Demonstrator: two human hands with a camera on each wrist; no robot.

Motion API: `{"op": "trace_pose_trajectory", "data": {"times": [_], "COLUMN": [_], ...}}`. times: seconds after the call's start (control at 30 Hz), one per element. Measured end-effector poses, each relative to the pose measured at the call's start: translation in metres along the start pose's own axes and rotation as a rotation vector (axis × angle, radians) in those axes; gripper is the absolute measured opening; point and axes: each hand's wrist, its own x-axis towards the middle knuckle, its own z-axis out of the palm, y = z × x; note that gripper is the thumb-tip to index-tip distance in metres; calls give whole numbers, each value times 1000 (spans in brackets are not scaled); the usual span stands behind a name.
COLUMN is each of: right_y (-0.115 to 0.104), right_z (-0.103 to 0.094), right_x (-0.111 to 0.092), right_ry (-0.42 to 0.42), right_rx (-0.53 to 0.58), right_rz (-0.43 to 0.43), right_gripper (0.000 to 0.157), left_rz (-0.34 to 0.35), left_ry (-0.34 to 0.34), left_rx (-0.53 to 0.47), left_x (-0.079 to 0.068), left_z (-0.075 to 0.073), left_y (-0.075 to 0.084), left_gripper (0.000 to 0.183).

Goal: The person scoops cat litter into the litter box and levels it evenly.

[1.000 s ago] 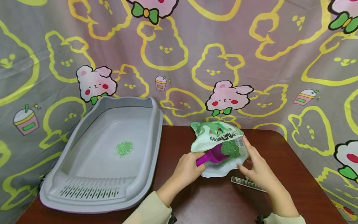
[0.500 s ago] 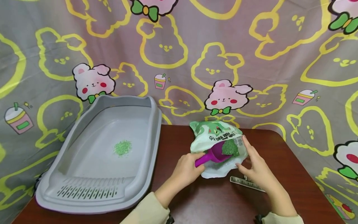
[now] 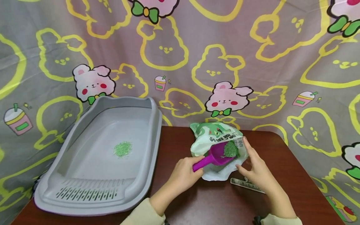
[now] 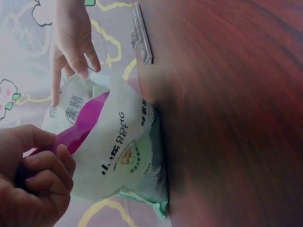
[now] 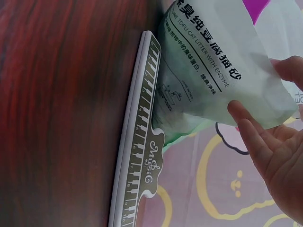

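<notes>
My left hand (image 3: pixel 185 172) grips the handle of a purple scoop (image 3: pixel 217 153), its bowl inside the mouth of a bag of tofu cat litter (image 3: pixel 209 137). Green litter pellets (image 3: pixel 231 149) are heaped at the bowl's front end. My right hand (image 3: pixel 257 167) holds the bag's right rim, thumb at the edge and other fingers along the outside, as the right wrist view shows. In the left wrist view the bag's printed side (image 4: pixel 125 142) partly hides the scoop. A grey litter box (image 3: pixel 154 147) stands at left, with a small patch of pellets (image 3: pixel 122 149) on its floor.
A ruler with a piano-key pattern (image 3: pixel 246 184) lies on the dark wooden table (image 3: pixel 208 200), just below the right hand. A patterned curtain (image 3: pixel 180 40) hangs behind and along both sides. The slotted front step (image 3: pixel 87 193) of the litter box faces me.
The scoop has drawn back slightly toward me and to the left, with pellets now showing heaped in its bowl. My right hand stays at the bag's rim.
</notes>
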Motion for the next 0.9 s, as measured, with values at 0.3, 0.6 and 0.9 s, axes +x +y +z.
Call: {"op": "trace_pose_trajectory", "data": {"times": [0.3, 0.6, 0.9], "right_y": [-1, 0, -2], "right_z": [5, 6, 3], "right_x": [-2, 0, 1], "right_ry": [-15, -7, -15], "right_rx": [48, 46, 40], "right_rz": [24, 0, 27], "right_gripper": [106, 106, 108], "left_rz": [17, -24, -34], "left_ry": [10, 10, 5], "left_rx": [-65, -186, -188], "left_x": [-11, -16, -25], "left_z": [-7, -7, -14], "left_y": [-2, -10, -13], "left_gripper": [46, 43, 43]}}
